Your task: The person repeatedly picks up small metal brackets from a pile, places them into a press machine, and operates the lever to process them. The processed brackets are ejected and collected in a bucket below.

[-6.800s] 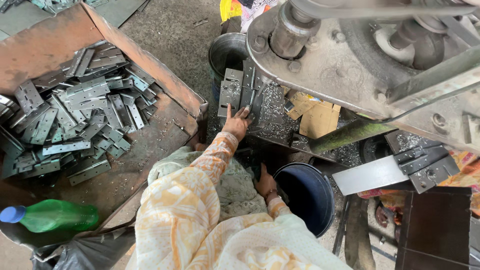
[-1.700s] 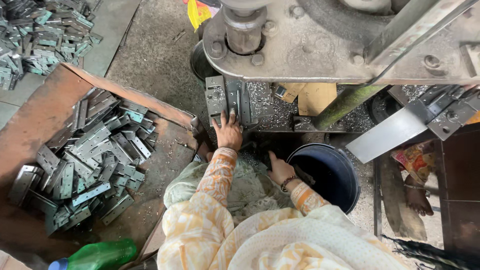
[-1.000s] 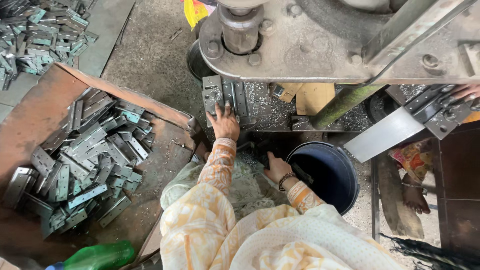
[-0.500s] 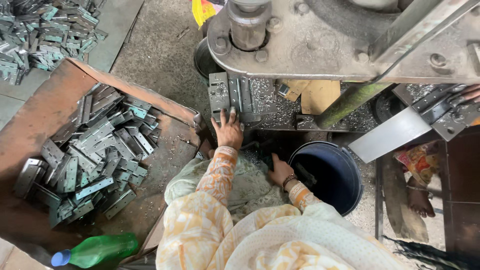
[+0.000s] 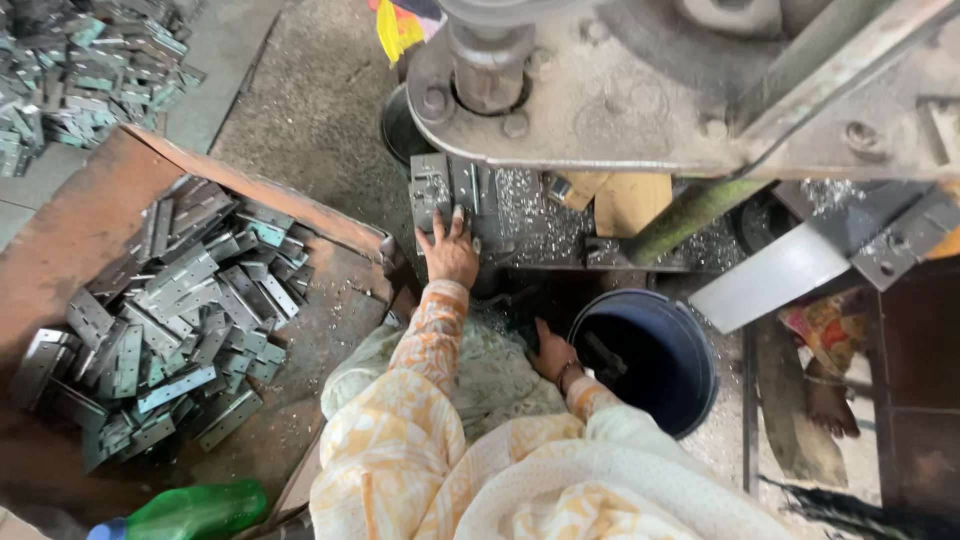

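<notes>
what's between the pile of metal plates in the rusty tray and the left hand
In the head view, the tray's raised rusty rim separates the metal plates from the left hand, then a short strip of gritty floor.

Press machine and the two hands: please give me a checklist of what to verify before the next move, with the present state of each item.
1. Left hand away from the press ram: cannot tell; it rests on the metal piece on the press bed, near the ram.
2. Metal piece lying flat on the bed: cannot tell.
3. Right hand out of the press: ok, low beside the blue bucket.
4. Stock within reach: ok, pile of metal plates in the rusty tray on the left.
5. Press bed free of chips: not ok, shavings cover it.
</notes>
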